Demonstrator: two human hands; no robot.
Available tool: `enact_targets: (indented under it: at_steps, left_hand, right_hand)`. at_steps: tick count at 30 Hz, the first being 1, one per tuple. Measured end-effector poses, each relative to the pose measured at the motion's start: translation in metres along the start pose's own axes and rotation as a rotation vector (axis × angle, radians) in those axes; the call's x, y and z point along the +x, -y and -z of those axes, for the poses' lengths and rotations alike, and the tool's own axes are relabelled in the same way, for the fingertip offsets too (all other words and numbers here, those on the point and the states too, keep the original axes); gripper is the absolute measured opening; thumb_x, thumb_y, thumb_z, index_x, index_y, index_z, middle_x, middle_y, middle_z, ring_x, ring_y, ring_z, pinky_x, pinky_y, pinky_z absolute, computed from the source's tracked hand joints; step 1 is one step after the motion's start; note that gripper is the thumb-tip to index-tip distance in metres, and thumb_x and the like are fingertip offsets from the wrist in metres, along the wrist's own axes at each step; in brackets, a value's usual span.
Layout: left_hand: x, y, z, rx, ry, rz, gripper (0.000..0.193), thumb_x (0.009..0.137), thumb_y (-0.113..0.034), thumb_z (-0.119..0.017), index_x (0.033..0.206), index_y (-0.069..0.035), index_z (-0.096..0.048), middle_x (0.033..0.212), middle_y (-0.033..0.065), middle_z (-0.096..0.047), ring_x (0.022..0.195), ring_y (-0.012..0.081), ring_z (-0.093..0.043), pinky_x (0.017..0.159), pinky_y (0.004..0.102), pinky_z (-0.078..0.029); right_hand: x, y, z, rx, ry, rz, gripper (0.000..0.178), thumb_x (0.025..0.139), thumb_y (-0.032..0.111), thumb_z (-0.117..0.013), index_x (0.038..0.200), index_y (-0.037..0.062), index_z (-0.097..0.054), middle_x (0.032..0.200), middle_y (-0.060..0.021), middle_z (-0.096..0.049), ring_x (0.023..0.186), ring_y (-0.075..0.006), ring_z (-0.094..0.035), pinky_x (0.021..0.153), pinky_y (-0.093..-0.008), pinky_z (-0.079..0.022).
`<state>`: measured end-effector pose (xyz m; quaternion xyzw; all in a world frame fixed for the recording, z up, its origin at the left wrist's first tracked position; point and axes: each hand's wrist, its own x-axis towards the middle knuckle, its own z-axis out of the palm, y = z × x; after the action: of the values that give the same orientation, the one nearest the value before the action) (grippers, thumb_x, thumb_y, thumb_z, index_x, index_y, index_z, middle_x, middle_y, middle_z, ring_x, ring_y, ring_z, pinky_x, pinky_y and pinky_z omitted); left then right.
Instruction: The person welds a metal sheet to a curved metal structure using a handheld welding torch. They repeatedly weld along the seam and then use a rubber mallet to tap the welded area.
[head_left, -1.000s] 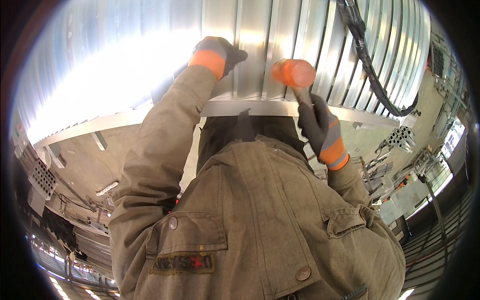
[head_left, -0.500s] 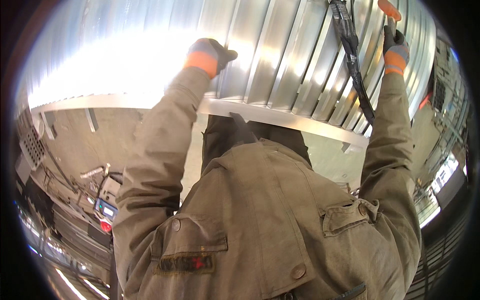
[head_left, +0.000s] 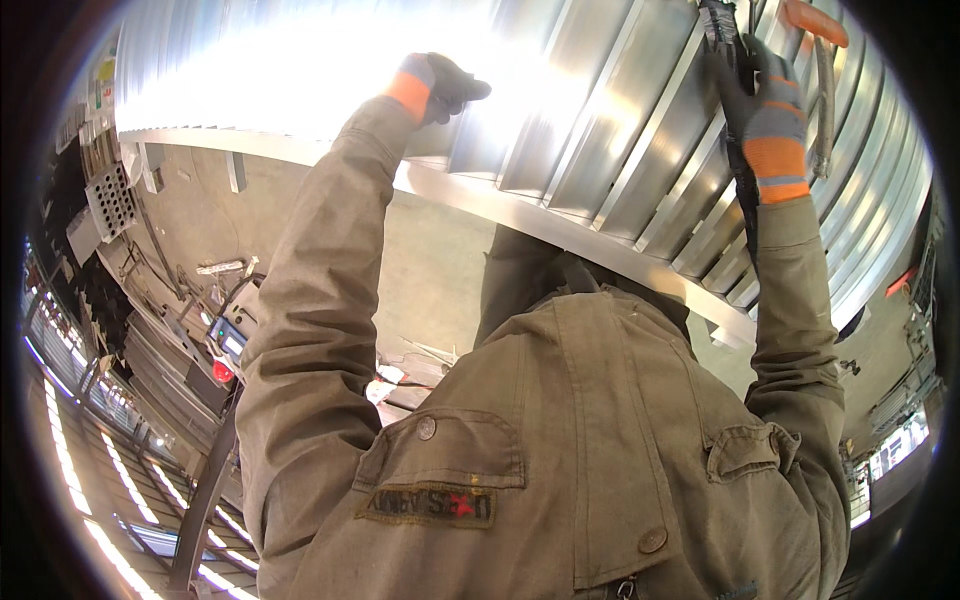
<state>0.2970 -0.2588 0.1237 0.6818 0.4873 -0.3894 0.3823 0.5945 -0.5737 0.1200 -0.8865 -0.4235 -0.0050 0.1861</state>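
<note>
Both my hands wear grey, black and orange work gloves over a wide row of shiny metal profiles (head_left: 580, 125). My left hand (head_left: 437, 88) is closed above the profiles near the bright glare. Its fingers are curled, and anything inside them is hidden. Farther right, my right hand (head_left: 765, 105) grips a black wrapped cable bundle (head_left: 748, 200), with the thumb on its left side and the fingers on its right. Just to the right of that hand, a mallet with an orange head and a grey handle (head_left: 824, 105) rests on the profiles.
A pale metal rail (head_left: 480, 195) borders the near side of the profiles, close to my body. At lower left stands a machine with a small lit display (head_left: 230, 338) and a red knob (head_left: 221, 372). A perforated metal block (head_left: 110, 200) sits at far left.
My right hand has let go of the mallet and moved left onto the cable bundle. The mallet now lies on the profiles. My left hand stays closed, and the whole view has shifted.
</note>
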Motion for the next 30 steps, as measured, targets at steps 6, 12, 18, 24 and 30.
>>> enact_targets:
  at_steps: [6, 12, 18, 24, 30]
  left_hand:
    - [-0.007, 0.012, -0.003, -0.058, 0.03, -0.08, 0.047, 0.099, -0.055, -0.072, 0.092, -0.009, -0.074, 0.081, 0.003, -0.072, 0.074, 0.0176, -0.067, 0.068, 0.0389, -0.055]
    - [0.021, 0.005, 0.009, 0.276, 0.134, -0.132, 0.053, 0.099, -0.061, -0.066, 0.093, -0.009, -0.076, 0.083, 0.002, -0.074, 0.071, 0.0166, -0.067, 0.069, 0.0403, -0.055]
    - [0.017, 0.009, 0.019, 0.22, 0.115, -0.188, 0.047, 0.094, -0.056, -0.076, 0.095, -0.009, -0.078, 0.083, 0.0028, -0.075, 0.067, 0.017, -0.067, 0.066, 0.0384, -0.056]
    - [0.011, 0.007, 0.021, 0.123, 0.131, -0.174, 0.044, 0.093, -0.051, -0.08, 0.093, -0.008, -0.079, 0.082, 0.0047, -0.076, 0.067, 0.0181, -0.068, 0.066, 0.0374, -0.057]
    - [0.011, 0.012, 0.023, 0.18, 0.141, -0.284, 0.046, 0.098, -0.051, -0.074, 0.096, -0.006, -0.081, 0.085, 0.0075, -0.078, 0.074, 0.0221, -0.072, 0.073, 0.0421, -0.059]
  right_hand:
    - [0.018, 0.032, -0.017, -0.204, 0.104, -0.08, 0.078, 0.088, 0.058, -0.086, 0.145, 0.0086, -0.067, 0.107, -0.0182, -0.082, 0.093, -0.0381, -0.08, 0.086, -0.0494, -0.063]
    - [0.055, 0.027, -0.033, -0.334, 0.351, -0.312, 0.089, 0.089, 0.061, -0.084, 0.158, 0.0131, -0.054, 0.13, -0.0211, -0.077, 0.117, -0.0416, -0.075, 0.098, -0.0491, -0.06]
    - [0.064, 0.025, 0.016, -0.236, 0.334, -0.155, 0.086, 0.093, 0.052, -0.079, 0.164, 0.015, -0.048, 0.136, -0.0236, -0.075, 0.128, -0.0431, -0.07, 0.106, -0.0492, -0.055]
    - [0.051, 0.06, 0.143, 0.067, 0.438, -0.222, 0.044, 0.104, 0.029, -0.07, 0.143, 0.009, -0.065, 0.099, -0.0073, -0.073, 0.084, -0.0173, -0.066, 0.078, -0.0379, -0.057]
    - [0.026, 0.12, 0.212, 0.388, 0.907, -0.188, 0.052, 0.092, 0.006, -0.078, 0.142, -0.0003, -0.064, 0.107, -0.0081, -0.074, 0.091, -0.0144, -0.068, 0.077, -0.033, -0.056]
